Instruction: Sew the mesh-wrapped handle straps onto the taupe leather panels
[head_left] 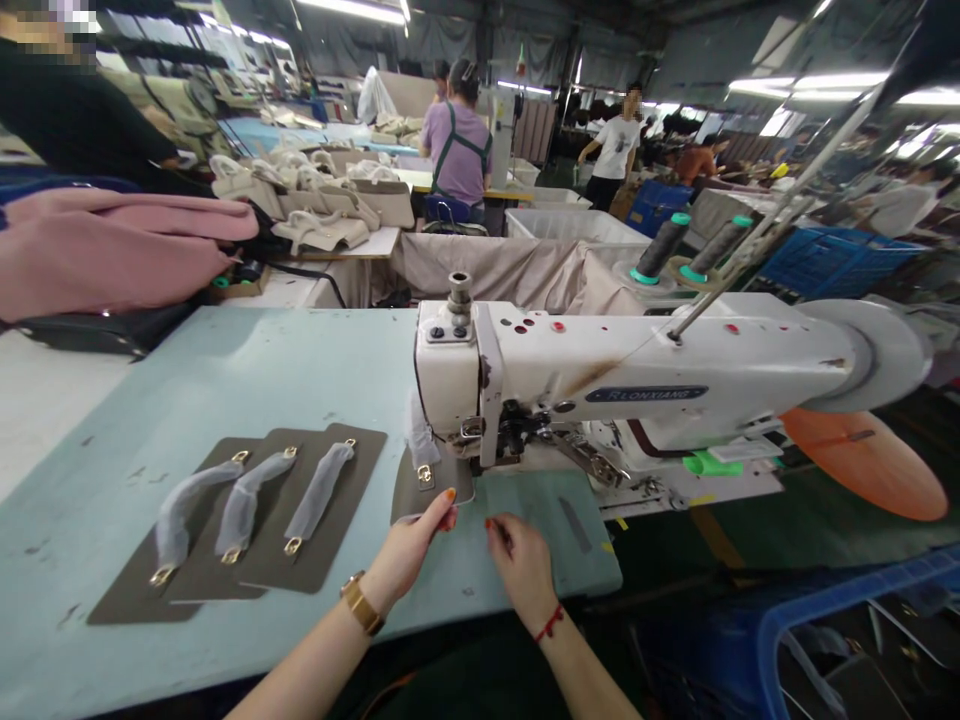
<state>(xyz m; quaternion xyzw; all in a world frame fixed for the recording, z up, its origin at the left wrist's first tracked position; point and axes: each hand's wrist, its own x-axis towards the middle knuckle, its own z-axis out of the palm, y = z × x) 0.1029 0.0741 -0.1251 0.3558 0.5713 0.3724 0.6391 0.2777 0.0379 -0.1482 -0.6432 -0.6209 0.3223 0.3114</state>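
Observation:
A grey-brown panel [409, 492] with a wrapped handle and a gold ring lies under the head of the white sewing machine [570, 365]. My left hand [409, 545] pinches the panel's near corner between thumb and fingers. Just right of it, my right hand [521, 560] is closed near the edge of the machine bed, with its fingertips pressed together; what they hold, if anything, is too small to name. Three more grey-brown panels [330, 510], each with a plastic-wrapped handle and gold rings, lie overlapped on the pale blue table [247, 360] at the left.
A blue crate [772, 640] with more panels stands at the lower right. Thread cones [664, 245] rise behind the machine. Pink cloth [127, 245] lies at the left, beige bags [330, 195] beyond. Several people are farther back, and a dark-sleeved person sits at the upper left.

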